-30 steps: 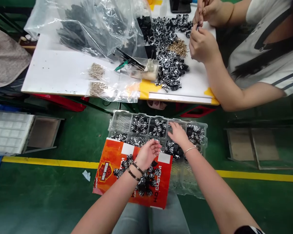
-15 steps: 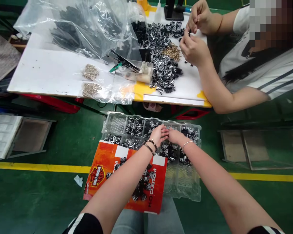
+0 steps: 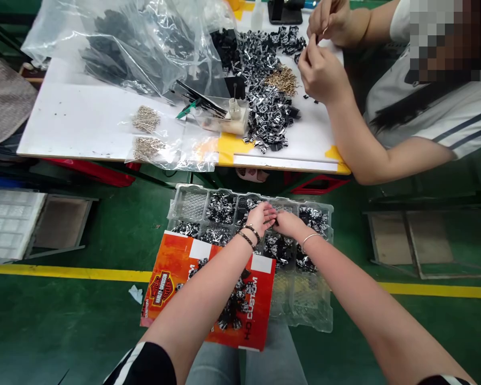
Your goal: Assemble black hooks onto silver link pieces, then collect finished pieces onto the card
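Observation:
A clear plastic compartment tray rests on my lap, several cells filled with small black-and-silver pieces. My left hand and my right hand meet fingertip to fingertip over the tray's middle cells, fingers curled together in a pinch; what they hold is too small to make out. An orange printed card lies over the tray's near left part with a loose heap of the same pieces on it, under my left forearm.
A white table stands ahead with a big clear bag of black parts, small bags of brass bits, a heap of black-and-silver pieces and a small open box. Another person's hands work at its far right. Yellow floor line.
My left hand left the orange card and moved up to meet my right hand over the tray's middle. The view shifted slightly.

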`<action>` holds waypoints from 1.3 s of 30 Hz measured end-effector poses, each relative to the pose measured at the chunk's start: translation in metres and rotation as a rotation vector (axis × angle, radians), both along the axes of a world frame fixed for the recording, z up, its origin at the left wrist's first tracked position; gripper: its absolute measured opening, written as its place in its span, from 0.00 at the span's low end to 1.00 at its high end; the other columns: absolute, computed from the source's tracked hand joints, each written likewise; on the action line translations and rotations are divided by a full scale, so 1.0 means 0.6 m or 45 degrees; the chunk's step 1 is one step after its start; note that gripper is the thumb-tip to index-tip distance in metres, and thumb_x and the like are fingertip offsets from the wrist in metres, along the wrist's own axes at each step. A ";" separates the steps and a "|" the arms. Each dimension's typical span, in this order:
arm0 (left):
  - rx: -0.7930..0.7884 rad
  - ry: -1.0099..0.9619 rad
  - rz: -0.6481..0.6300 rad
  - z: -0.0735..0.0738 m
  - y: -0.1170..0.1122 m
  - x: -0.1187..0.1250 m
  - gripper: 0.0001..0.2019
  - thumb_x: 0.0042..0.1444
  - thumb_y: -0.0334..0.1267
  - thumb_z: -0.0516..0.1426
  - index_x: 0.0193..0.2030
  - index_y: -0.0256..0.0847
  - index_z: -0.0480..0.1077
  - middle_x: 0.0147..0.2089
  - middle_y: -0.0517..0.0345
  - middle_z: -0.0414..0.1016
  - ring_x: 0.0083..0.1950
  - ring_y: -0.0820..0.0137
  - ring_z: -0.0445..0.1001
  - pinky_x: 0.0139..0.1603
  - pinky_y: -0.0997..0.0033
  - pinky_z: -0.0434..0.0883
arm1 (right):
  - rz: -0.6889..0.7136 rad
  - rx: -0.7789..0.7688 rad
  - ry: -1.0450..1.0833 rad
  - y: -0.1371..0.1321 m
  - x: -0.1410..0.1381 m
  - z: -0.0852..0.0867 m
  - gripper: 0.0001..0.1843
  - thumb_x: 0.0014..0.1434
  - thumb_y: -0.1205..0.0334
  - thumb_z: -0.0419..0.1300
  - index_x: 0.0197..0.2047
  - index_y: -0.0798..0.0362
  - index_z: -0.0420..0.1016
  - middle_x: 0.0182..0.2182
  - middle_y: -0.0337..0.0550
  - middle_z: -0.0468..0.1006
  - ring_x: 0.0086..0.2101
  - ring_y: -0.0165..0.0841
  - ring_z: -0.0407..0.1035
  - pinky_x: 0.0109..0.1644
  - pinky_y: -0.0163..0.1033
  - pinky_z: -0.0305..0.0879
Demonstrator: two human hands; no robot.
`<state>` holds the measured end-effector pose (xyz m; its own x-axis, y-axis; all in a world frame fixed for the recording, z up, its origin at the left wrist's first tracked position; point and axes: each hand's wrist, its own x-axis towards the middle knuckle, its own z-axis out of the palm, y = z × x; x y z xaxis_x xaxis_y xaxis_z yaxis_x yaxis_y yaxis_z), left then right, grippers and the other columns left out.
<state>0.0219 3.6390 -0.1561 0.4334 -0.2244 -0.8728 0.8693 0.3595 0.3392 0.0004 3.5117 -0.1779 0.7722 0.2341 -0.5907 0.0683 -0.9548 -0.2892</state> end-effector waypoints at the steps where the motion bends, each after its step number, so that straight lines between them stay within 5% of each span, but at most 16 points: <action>1: -0.004 -0.006 -0.002 0.003 0.002 -0.001 0.14 0.60 0.43 0.53 0.47 0.35 0.67 0.45 0.52 0.71 0.40 0.68 0.72 0.40 0.63 0.72 | -0.025 0.025 -0.037 -0.003 0.002 0.008 0.14 0.60 0.57 0.56 0.44 0.57 0.69 0.41 0.44 0.72 0.38 0.32 0.69 0.42 0.43 0.69; 6: -0.049 -0.059 -0.003 0.028 0.035 -0.032 0.14 0.60 0.43 0.53 0.47 0.36 0.67 0.46 0.51 0.70 0.42 0.67 0.71 0.42 0.61 0.71 | -0.220 0.211 -0.319 0.010 -0.015 0.075 0.12 0.60 0.59 0.56 0.44 0.57 0.68 0.40 0.44 0.70 0.38 0.32 0.67 0.42 0.43 0.68; 10: -0.211 -0.048 -0.063 0.060 0.092 -0.089 0.17 0.59 0.47 0.53 0.46 0.35 0.69 0.44 0.51 0.72 0.42 0.66 0.73 0.43 0.59 0.70 | -0.244 0.456 -0.461 0.099 -0.088 0.121 0.10 0.60 0.63 0.55 0.45 0.56 0.67 0.41 0.43 0.70 0.39 0.31 0.67 0.41 0.39 0.69; 17: 0.012 -0.093 -0.018 0.101 0.244 -0.222 0.18 0.55 0.48 0.53 0.36 0.33 0.76 0.38 0.47 0.78 0.44 0.61 0.75 0.54 0.60 0.66 | -0.122 0.627 -0.609 0.291 -0.239 0.110 0.09 0.59 0.61 0.51 0.38 0.49 0.72 0.35 0.43 0.74 0.35 0.34 0.69 0.36 0.42 0.73; 22: 0.353 -0.335 -0.058 0.099 0.315 -0.292 0.16 0.56 0.45 0.53 0.39 0.36 0.76 0.45 0.48 0.77 0.51 0.59 0.72 0.58 0.59 0.63 | -0.018 0.664 -0.698 0.345 -0.286 0.101 0.14 0.61 0.60 0.49 0.47 0.43 0.71 0.41 0.42 0.74 0.40 0.35 0.70 0.43 0.42 0.74; 27: 0.579 -0.744 -0.318 0.079 0.323 -0.304 0.12 0.58 0.41 0.52 0.44 0.40 0.74 0.50 0.50 0.74 0.55 0.60 0.69 0.59 0.57 0.62 | -0.050 0.573 -0.814 0.302 -0.303 0.083 0.12 0.61 0.58 0.53 0.47 0.49 0.69 0.44 0.46 0.72 0.45 0.36 0.67 0.49 0.46 0.69; 34: 0.835 -1.350 -0.768 0.075 0.317 -0.269 0.15 0.55 0.33 0.56 0.50 0.45 0.70 0.51 0.54 0.73 0.58 0.59 0.64 0.61 0.50 0.57 | -0.374 0.210 -0.968 0.129 -0.262 0.039 0.16 0.59 0.60 0.55 0.49 0.57 0.64 0.48 0.51 0.67 0.49 0.42 0.62 0.52 0.54 0.61; 39: 0.874 -1.629 -1.096 0.060 0.267 -0.208 0.19 0.55 0.35 0.55 0.55 0.44 0.66 0.56 0.52 0.69 0.62 0.58 0.59 0.63 0.48 0.53 | -0.228 0.148 -0.813 0.064 -0.205 0.016 0.25 0.60 0.57 0.52 0.60 0.54 0.58 0.57 0.51 0.64 0.58 0.42 0.55 0.61 0.52 0.52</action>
<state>-0.1028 3.7993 -0.1202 0.8523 -0.5106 -0.1135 -0.2164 -0.5417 0.8123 -0.1227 3.5498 -0.1681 0.9944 0.1048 0.0163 0.1039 -0.9324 -0.3463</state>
